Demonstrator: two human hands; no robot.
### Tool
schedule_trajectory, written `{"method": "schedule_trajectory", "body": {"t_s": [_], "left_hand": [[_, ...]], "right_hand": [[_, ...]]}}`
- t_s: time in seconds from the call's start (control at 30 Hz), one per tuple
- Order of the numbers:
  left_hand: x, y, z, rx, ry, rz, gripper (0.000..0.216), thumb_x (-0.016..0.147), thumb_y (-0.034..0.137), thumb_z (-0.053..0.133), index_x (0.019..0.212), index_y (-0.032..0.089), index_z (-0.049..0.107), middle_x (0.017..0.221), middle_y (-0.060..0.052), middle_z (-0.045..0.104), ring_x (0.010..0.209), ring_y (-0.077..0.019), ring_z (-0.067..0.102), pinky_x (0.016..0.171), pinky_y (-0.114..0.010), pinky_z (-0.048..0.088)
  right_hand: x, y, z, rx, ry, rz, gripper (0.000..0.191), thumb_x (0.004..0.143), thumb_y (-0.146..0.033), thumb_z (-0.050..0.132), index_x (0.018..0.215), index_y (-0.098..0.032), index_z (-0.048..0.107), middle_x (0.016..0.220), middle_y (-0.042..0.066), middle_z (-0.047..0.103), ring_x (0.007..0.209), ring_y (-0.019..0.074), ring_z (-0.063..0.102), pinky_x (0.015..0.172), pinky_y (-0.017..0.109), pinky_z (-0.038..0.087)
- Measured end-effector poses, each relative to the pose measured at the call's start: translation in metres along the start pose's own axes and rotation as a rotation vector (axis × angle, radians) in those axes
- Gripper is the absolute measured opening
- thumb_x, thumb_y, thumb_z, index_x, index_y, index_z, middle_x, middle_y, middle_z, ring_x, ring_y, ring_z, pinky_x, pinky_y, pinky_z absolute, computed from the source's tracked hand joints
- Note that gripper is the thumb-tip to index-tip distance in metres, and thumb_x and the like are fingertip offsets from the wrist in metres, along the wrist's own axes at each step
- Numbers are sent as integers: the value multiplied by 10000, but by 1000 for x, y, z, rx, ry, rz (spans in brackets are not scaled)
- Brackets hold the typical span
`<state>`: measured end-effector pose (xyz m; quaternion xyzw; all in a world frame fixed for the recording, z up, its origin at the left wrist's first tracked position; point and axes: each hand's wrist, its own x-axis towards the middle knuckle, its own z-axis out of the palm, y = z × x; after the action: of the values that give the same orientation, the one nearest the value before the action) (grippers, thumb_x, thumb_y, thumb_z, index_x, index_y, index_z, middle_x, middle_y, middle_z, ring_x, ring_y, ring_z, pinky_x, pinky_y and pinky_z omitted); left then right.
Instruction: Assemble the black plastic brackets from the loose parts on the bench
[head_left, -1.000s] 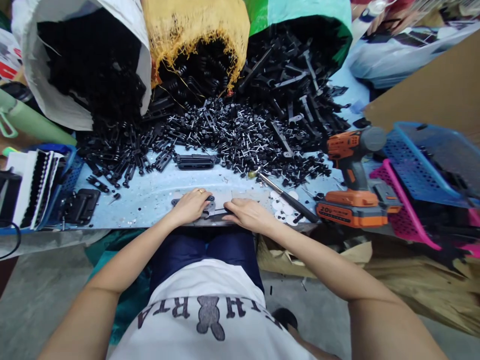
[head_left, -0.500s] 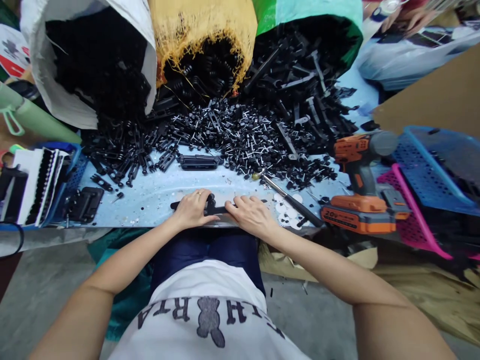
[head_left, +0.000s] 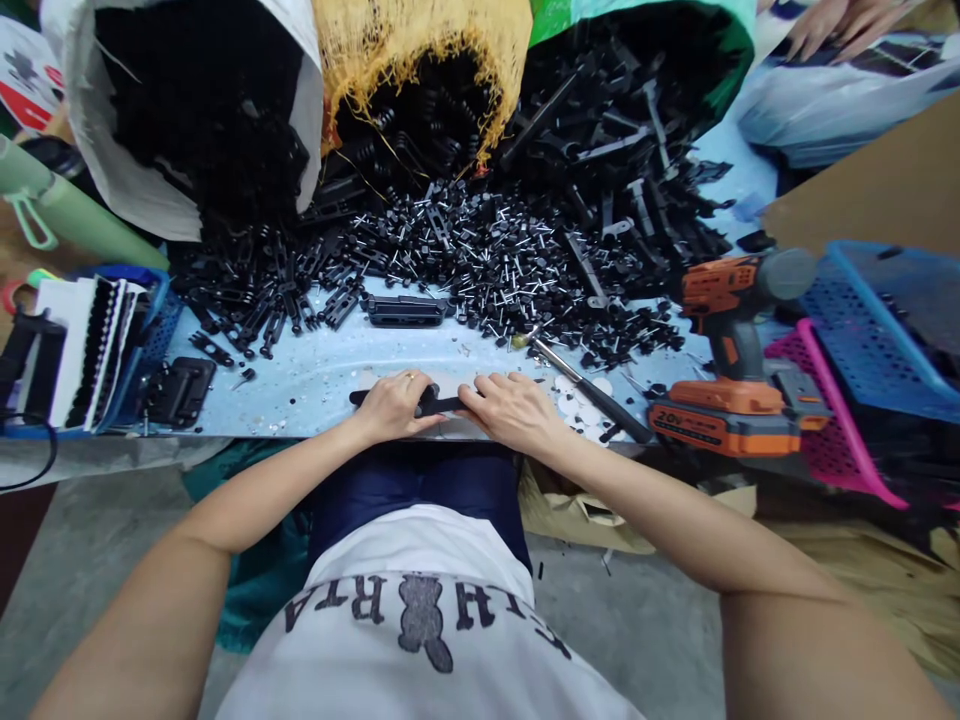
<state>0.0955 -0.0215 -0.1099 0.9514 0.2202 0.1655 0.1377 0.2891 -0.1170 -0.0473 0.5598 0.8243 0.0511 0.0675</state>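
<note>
Close to the table's front edge, a long black plastic part [head_left: 442, 405] lies crosswise between my two hands. My left hand [head_left: 394, 405] is closed round its left half, and the part's dark end sticks out past the knuckles. Fingers of my right hand [head_left: 506, 408] are curled over its right end, hiding that end. Just beyond my hands rests a black ribbed plastic block [head_left: 406, 311]. To the right of my right hand lies a hammer [head_left: 589, 387] with a dark handle, beside several white discs [head_left: 574, 405].
Loose black parts and pins [head_left: 510, 260] are heaped behind, spilling from a white sack [head_left: 187, 225], a yellow sack [head_left: 420, 35] and a green sack [head_left: 731, 70]. An orange cordless drill [head_left: 735, 400] stands right, by a pink basket [head_left: 840, 430]. A co-worker's hands [head_left: 844, 28] show top right.
The whole view has shifted slightly, with the bench now a little higher and farther right. Both hands stay on the black part, which looks slightly turned in their grip.
</note>
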Motion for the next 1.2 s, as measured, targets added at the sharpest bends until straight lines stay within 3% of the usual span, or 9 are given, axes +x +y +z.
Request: {"method": "schedule_trajectory", "body": {"t_s": [0.13,0.23,0.33,0.5,0.63,0.77,0.97,1.07,1.2], "left_hand": [[-2,3,0,-29,-2,-36,551,774,659,478,947,137,516,815,-83,597,763,-209,598,686,-322,464],[13,1,-4,-27,-76,7,613,761,676,483,1031,127,518,962,-122,599,935,-248,574,781,-350,464],[56,-17,-13,2,-23,-94,506,871,519,427,1180,120,471,1199,-145,522,1124,-262,476,916,-380,418],[145,-78,-23,195,87,-589,300,866,174,413,1132,95,526,1176,-188,505,1110,-306,466,855,-405,430],[173,-103,-25,170,3,-576,243,846,142,461,1053,69,565,1106,-179,551,1027,-264,533,870,-362,425],[141,-89,-33,67,196,-434,201,838,182,519,1009,90,573,1035,-128,580,955,-213,562,860,-316,430],[27,-52,-30,6,492,-206,209,884,290,495,980,123,575,899,-84,611,830,-153,587,753,-274,484],[-9,-46,-16,69,590,-157,191,869,262,528,994,127,580,892,-83,626,806,-138,602,736,-253,502],[-16,-47,-3,213,665,20,198,837,182,562,1017,101,582,883,-104,632,818,-158,607,748,-262,512]], "right_hand": [[3,11,5,-4,17,-94,299,987,-399,363,985,-169,553,852,75,544,770,189,482,644,304,213],[0,24,21,37,31,-53,329,973,-433,387,940,-159,567,844,74,546,785,190,477,656,304,227],[-10,35,43,86,77,3,348,952,-454,430,948,-144,588,913,87,555,831,200,478,700,311,260],[-28,36,68,192,140,80,345,934,-461,464,991,-149,600,954,85,570,885,214,495,776,332,316],[-21,48,66,284,267,213,351,953,-438,426,1102,-152,564,1037,88,573,938,215,500,810,327,369],[17,80,56,207,360,462,271,945,-269,433,1141,-116,541,1077,119,554,958,241,480,797,331,392],[72,100,51,25,112,588,261,850,-37,362,996,-87,573,945,153,576,904,271,489,709,334,353],[71,100,53,47,120,549,205,863,-80,392,960,-83,573,913,157,591,872,260,509,712,326,343],[50,99,53,190,304,579,194,904,-218,447,1020,-115,565,915,120,610,818,239,544,700,313,362]]}}
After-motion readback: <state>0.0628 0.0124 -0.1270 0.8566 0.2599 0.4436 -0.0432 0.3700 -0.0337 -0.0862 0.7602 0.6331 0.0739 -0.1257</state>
